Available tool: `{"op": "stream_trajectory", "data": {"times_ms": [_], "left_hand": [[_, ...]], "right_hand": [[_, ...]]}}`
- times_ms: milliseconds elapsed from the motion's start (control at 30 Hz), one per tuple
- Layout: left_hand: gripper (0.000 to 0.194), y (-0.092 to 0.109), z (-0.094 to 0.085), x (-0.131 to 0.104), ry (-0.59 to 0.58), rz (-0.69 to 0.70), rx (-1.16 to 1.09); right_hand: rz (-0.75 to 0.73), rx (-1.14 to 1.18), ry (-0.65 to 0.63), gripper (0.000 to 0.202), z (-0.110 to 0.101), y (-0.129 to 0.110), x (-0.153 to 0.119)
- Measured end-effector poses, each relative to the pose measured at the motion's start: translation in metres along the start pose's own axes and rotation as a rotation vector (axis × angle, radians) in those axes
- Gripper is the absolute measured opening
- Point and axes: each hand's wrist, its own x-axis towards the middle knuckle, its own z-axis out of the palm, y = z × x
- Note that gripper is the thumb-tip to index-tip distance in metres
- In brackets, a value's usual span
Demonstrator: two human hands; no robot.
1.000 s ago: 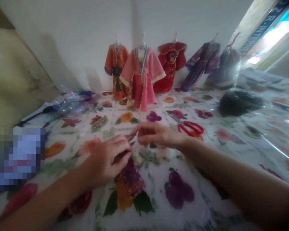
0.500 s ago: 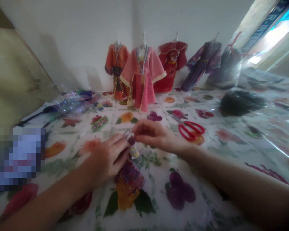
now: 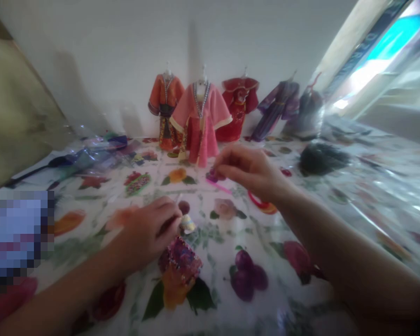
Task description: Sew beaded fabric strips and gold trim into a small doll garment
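My left hand [image 3: 152,226] rests low on the table with its fingers closed, and what lies inside them is hidden. Beside its fingertips are a small dark reddish round piece [image 3: 184,207] and a pale yellowish patterned bit [image 3: 187,225]. Just below these lies a purple-pink cloth piece with a beaded edge [image 3: 182,259]. My right hand [image 3: 248,170] hovers farther back, thumb and fingers pinched together. A thin bright pink strip [image 3: 220,187] shows under its fingertips; I cannot tell whether they grip it. Red-handled scissors [image 3: 261,203] are partly covered by my right wrist.
Doll-sized robes stand along the wall: orange [image 3: 166,95], pink [image 3: 201,109], red [image 3: 238,109] and purple [image 3: 278,107]. A dark bundle in plastic [image 3: 324,158] sits at right. Clear plastic packets [image 3: 94,154] lie at back left, near a green-edged beaded piece [image 3: 138,184].
My right hand has moved away from my left, back and to the right, and now covers part of the scissors. The pink strip shows now. The whole view has shifted slightly.
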Motion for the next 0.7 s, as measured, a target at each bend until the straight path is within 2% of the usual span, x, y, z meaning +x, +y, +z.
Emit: {"op": "stream_trajectory", "data": {"times_ms": [67,133,233,300,367,433,600,700], "left_hand": [[0.012,-0.002,0.001,-0.001,-0.008,-0.006,0.004],[0.012,-0.004,0.001,-0.002,-0.004,0.001,0.000],[0.013,-0.005,0.002,-0.001,0.013,0.006,-0.036],[0.015,-0.004,0.002,0.000,0.022,0.005,-0.059],[0.016,-0.003,0.003,0.001,0.013,0.009,-0.064],[0.016,-0.003,0.003,0.002,-0.006,0.012,-0.050],[0.015,-0.002,0.002,0.002,-0.037,0.000,-0.019],[0.014,0.001,0.002,0.001,-0.008,0.015,-0.037]], "right_hand": [[0.012,-0.276,-0.074,0.010,-0.023,-0.006,-0.002],[0.092,-0.595,-0.143,0.013,-0.045,-0.003,-0.010],[0.363,-0.895,-0.158,0.023,-0.068,0.018,-0.033],[0.498,-0.943,-0.200,0.034,-0.076,0.038,-0.051],[0.534,-0.936,-0.235,0.039,-0.079,0.057,-0.067],[0.563,-0.907,-0.191,0.042,-0.079,0.070,-0.077],[0.591,-0.892,-0.134,0.050,-0.080,0.082,-0.082],[0.574,-0.882,-0.124,0.055,-0.083,0.087,-0.083]]}}
